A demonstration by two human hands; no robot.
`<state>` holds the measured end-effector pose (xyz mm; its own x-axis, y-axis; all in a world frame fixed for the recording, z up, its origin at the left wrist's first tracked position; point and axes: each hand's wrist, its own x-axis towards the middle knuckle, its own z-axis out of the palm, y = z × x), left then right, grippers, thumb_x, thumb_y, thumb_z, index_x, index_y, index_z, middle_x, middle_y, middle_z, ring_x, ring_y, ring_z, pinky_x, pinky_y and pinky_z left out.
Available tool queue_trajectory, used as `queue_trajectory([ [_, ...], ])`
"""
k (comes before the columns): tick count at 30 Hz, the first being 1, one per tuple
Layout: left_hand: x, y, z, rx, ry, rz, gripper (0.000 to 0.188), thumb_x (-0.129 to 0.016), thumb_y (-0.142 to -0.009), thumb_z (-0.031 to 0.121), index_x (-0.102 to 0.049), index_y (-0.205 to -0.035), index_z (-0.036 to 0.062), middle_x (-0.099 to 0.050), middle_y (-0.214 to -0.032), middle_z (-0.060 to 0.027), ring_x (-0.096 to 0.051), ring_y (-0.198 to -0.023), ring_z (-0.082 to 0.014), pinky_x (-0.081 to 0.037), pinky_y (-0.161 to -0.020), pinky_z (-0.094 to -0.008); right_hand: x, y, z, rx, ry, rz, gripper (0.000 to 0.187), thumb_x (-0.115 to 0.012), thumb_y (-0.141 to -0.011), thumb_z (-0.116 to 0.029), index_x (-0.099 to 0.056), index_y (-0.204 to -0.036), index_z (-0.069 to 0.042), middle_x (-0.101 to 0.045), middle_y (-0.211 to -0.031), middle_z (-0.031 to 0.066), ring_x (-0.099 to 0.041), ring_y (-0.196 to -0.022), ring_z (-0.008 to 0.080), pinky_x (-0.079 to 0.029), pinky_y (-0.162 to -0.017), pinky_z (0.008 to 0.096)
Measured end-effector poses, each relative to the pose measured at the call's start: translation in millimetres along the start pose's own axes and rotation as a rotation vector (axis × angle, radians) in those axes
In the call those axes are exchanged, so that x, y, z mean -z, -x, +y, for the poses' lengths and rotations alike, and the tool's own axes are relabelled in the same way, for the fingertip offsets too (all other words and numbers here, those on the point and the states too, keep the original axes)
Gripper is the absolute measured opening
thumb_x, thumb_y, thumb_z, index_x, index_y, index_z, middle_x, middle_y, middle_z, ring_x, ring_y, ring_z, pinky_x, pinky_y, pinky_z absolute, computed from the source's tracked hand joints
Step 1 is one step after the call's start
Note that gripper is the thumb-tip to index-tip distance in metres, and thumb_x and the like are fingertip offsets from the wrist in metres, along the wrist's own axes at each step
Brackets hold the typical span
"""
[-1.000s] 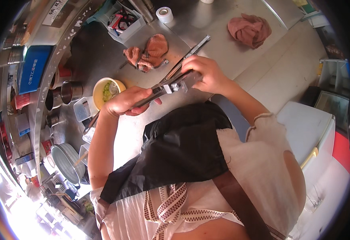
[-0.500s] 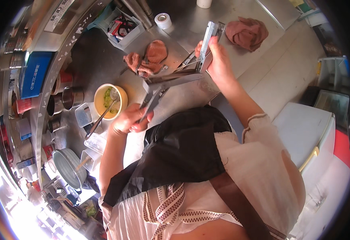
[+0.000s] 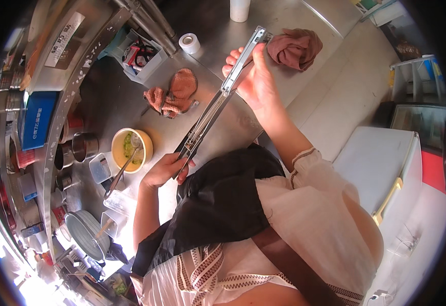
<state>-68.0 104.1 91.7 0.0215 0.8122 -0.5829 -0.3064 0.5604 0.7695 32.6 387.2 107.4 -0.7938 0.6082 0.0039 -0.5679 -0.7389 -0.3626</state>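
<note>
Rail assembly (image 3: 225, 92) slants above counter (image 3: 228, 127), near left to far right. Our left hand (image 3: 164, 171) clamps its near end; right hand (image 3: 256, 84), apart from left, grips far end. We should support both ends evenly, avoid twisting, hold it clear of yellow bowl (image 3: 148, 146) at left.
</note>
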Motion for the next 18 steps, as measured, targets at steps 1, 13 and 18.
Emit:
queue_trajectory([
  [1,2,1,3,0.014,-0.015,-0.016,0.026,-0.044,-0.094,0.020,-0.054,-0.100,-0.0030,-0.052,-0.062,-0.0041,-0.051,-0.053,-0.0119,-0.042,-0.052,-0.0241,-1,-1,0,0.003,-0.008,0.005,0.048,-0.059,-0.081,-0.048,-0.050,-0.096,-0.003,-0.050,-0.091,0.0061,-0.048,-0.086,0.0184,-0.043,-0.075,0.0339],
  [13,-2,2,25,-0.066,-0.073,0.037,0.017,-0.045,-0.093,0.014,-0.053,-0.098,0.0001,-0.057,-0.071,-0.0044,-0.055,-0.059,-0.0107,-0.045,-0.055,-0.0227,-11,-2,1,0.009,0.006,0.022,0.050,-0.060,-0.079,-0.049,-0.049,-0.094,-0.003,-0.046,-0.087,0.0062,-0.045,-0.083,0.0194,-0.041,-0.074,0.0348],
  [18,0,-2,22,-0.065,-0.096,0.085,0.016,-0.045,-0.093,0.015,-0.053,-0.094,0.0016,-0.057,-0.071,-0.0038,-0.054,-0.058,-0.0089,-0.044,-0.052,-0.0210,-8,-5,4,-0.006,0.014,-0.040,0.050,-0.060,-0.079,-0.049,-0.049,-0.094,-0.003,-0.046,-0.087,0.0061,-0.045,-0.083,0.0194,-0.041,-0.074,0.0339],
])
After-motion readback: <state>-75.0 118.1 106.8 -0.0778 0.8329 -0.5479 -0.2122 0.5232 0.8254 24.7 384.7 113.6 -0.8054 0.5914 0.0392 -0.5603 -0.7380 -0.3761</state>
